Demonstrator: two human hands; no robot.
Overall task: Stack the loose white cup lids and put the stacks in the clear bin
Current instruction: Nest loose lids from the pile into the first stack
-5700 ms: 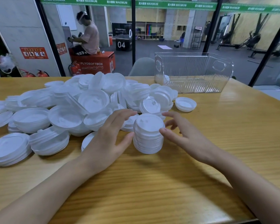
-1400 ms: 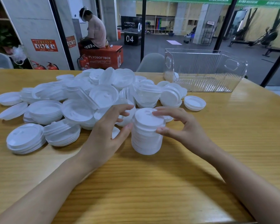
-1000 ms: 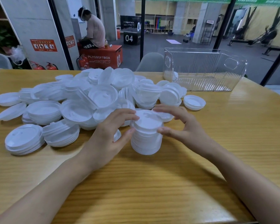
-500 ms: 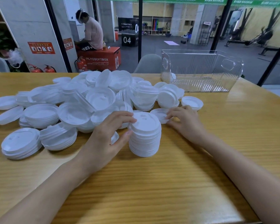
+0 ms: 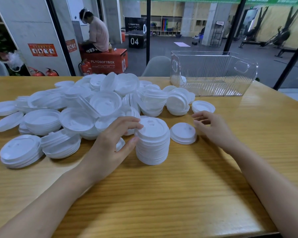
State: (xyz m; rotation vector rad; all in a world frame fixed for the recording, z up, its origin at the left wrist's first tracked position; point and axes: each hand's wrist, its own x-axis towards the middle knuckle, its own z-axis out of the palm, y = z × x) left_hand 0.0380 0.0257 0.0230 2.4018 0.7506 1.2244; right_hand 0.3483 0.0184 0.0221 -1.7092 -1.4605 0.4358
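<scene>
Gripping the tall stack of lids [image 5: 152,141] with the left hand [image 5: 110,145], fingertips curled over the top rim and thumb pressing into the side, keeping it upright on the wooden table [image 5: 162,194] just in front of the loose pile [image 5: 93,107]. Having taken the right hand [image 5: 212,127] off the stack, after cupping its far side about a second ago, and having reached out instead to a single lid [image 5: 183,133]. Now hovering that hand just to the right of this lid, fingers slack and part-curled, grasping nothing; not possible to tell whether the thumb is brushing the rim. Leaving the lid lying flat and dome-up, just beside the stack's right side and a little clear of the pile, seemingly drawn out from the pile's edge in the last half second.

Probably switching from squaring up the stack to feeding it again, with this lid the likely next one to be seated on top. Not yet carrying anything toward the clear bin [image 5: 213,73], standing at the far right of the table, well apart from the stack, showing only a small white shape at its left end, too unclear to name. Facing plenty of remaining work, judging by the size of the pile and the short stacks [image 5: 21,152] sitting at the left
</scene>
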